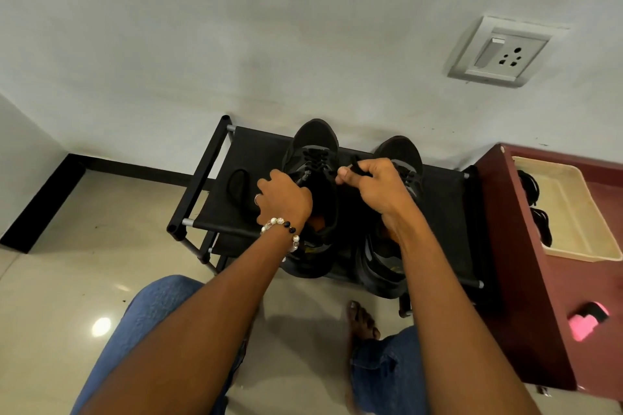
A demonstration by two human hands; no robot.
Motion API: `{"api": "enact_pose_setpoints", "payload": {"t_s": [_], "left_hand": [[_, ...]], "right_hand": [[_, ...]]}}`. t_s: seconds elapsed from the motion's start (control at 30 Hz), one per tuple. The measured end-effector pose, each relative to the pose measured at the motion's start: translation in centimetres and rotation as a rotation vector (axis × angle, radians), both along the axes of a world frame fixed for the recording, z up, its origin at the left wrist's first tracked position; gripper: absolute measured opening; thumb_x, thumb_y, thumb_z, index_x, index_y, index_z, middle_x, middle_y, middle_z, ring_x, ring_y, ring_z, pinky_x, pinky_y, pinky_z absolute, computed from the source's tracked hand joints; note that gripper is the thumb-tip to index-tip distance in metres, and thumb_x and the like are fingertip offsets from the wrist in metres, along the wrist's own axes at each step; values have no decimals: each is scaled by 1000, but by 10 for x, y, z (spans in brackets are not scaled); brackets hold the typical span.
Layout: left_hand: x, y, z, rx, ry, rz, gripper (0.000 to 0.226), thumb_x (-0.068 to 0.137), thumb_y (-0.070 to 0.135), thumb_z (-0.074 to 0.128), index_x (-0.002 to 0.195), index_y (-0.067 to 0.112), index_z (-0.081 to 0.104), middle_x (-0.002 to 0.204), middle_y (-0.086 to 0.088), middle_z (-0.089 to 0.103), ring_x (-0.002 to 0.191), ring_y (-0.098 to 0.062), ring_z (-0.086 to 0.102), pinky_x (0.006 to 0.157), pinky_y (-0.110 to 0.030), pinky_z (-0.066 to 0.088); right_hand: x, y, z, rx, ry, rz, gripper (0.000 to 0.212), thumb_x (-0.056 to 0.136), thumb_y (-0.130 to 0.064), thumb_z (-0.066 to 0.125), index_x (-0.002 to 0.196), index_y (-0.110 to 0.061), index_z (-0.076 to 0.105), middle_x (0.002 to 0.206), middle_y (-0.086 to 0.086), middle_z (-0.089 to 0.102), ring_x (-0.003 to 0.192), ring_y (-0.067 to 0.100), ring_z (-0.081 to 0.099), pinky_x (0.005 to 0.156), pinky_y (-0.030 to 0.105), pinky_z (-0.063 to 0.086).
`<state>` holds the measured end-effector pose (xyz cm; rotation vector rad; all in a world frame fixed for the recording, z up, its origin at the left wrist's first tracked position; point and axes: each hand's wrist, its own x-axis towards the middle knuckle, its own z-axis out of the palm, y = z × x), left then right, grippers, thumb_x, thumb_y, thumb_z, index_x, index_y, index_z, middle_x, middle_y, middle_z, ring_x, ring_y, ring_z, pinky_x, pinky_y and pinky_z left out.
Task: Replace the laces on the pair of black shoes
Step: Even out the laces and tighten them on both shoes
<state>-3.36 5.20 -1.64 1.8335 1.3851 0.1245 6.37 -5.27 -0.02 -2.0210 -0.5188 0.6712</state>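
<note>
A: Forearms fill the bottom of the frame, jeans (158,320) under them, bare foot (362,320) on the floor at lower center. Where are the shoes?

B: Both on the black rack (448,212), mid-frame, against the wall. Left shoe (315,145) sits center, toe toward the wall; right shoe (403,148) just beside it, to the right.

A: Left hand (285,199)?

B: On the left shoe, fingers curled over the edge near the eyelets. Looks like it grips the upper, but fingertips are hidden, so can't say exactly what they pinch. Bead bracelet (281,227) on the wrist, ring on one finger.

A: Right hand (374,185)?

B: Raised between the 2 shoes, fingers curled, thumb and forefinger pinching a black lace (357,167). Lace end sticks up above the thumb. Lower rows of the left shoe are laced near the toe.

A: Anything else on the rack?

B: Loose black lace loop (237,187) lying on the fabric, left of the left hand, not touching the shoe.

A: Right side of the frame?

B: Maroon cabinet (526,296) w/ a cream tray (573,212) on top; dark bundles (531,185) hang over the tray's left edge, can't tell what they are. Wall socket (502,52) at upper right.
</note>
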Motion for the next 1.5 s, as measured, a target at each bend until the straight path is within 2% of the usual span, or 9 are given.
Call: {"api": "enact_pose_setpoints", "payload": {"t_s": [0.2,0.3,0.4,0.57,0.8,0.97,1.07,1.27,1.5], "left_hand": [[0,6,-1,-30,59,-43,43,88,23,63,126,10,45,132,-17,44,118,-39,47,98,-54,44],[1,19,6,-171,32,-104,54,80,22,76,124,7,49,126,-16,52,113,-37,53,96,-49,48],[-3,34,20,-300,-33,-220,73,67,11,86,132,9,52,128,-11,58,115,-31,56,100,-43,48],[-14,48,31,-183,-85,-219,56,61,14,90,112,12,67,117,-7,64,112,-24,58,91,-33,46],[-15,39,31,29,-128,-253,26,63,22,90,80,24,70,91,-1,70,89,-17,67,86,-38,56],[-17,31,27,132,-124,-304,33,71,27,85,100,17,75,101,-4,71,95,-19,66,76,-27,50],[-19,30,26,199,-125,-320,26,78,28,80,101,17,76,97,-4,72,91,-19,67,76,-30,54],[-20,37,23,141,-183,-327,18,81,23,77,99,19,76,93,0,72,84,-16,67,78,-31,57],[-21,50,20,-58,-246,-284,15,77,13,80,92,17,76,89,-5,73,81,-21,71,72,-39,61]], "right_hand": [[24,-12,4,-376,-377,54,52,71,-74,61,85,-25,69,113,15,61,113,32,51,93,35,34],[33,-19,17,-381,-452,-25,17,93,-23,56,100,-22,71,123,14,54,120,35,43,88,28,25],[30,-22,32,-132,-317,-96,48,84,11,38,114,-16,64,115,9,60,104,25,57,82,21,38],[9,-11,39,335,110,-63,46,101,9,32,139,-18,36,109,15,65,92,23,72,79,28,57],[-14,12,31,226,-21,-132,23,101,-22,52,95,-2,64,76,10,72,37,9,51,40,20,39],[-16,19,26,24,-165,102,29,103,-12,43,104,8,64,73,5,56,66,8,50,74,40,50],[-20,20,22,0,-121,209,32,101,-3,41,129,-4,57,84,-1,64,70,8,57,70,22,49],[-23,22,15,122,-258,21,3,90,-10,67,91,-7,68,76,2,72,57,12,67,56,14,49],[-34,34,-8,-211,-610,119,12,87,-29,70,92,-19,75,99,0,43,105,18,43,77,27,38]]}}
